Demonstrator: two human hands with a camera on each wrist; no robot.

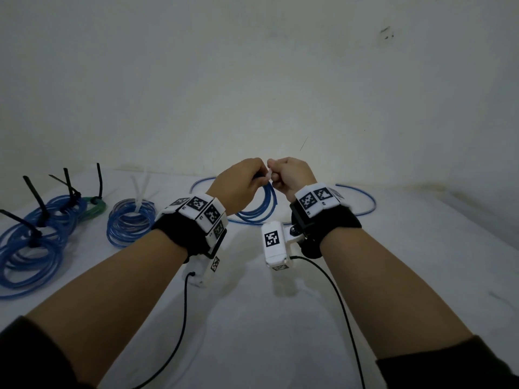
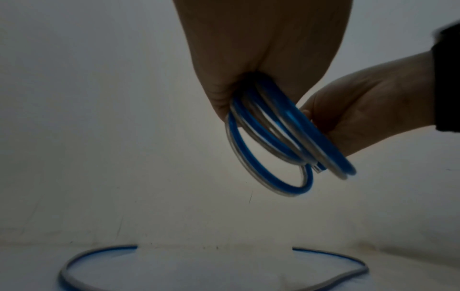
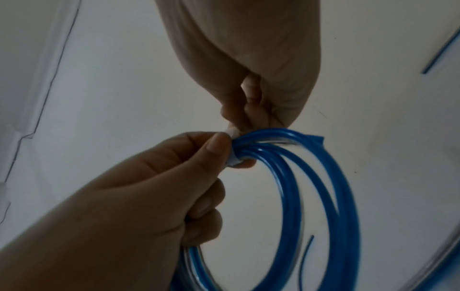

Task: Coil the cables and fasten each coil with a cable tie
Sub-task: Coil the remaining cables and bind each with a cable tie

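Observation:
A blue cable coil [image 1: 261, 206] hangs in the air above the white table [image 1: 252, 318]. My left hand [image 1: 251, 175] grips its top, the fingers curled round the bundled loops [image 2: 273, 137]. A white cable tie [image 3: 232, 133] wraps the bundle right at my left thumb [image 3: 219, 145]. My right hand [image 1: 278, 171] meets the left one and pinches the tie's end between curled fingers [image 3: 248, 106]. In the right wrist view the coil [image 3: 311, 187] hangs down to the right of my left hand [image 3: 149, 187]. Most of the tie is hidden by the fingers.
Several tied coils lie at the table's left: blue ones with black ties [image 1: 36, 242], a green one [image 1: 95, 204], a blue one with a white tie [image 1: 132, 220]. A loose blue cable [image 1: 362, 197] curves along the table's back edge, under the pale wall [image 1: 252, 80].

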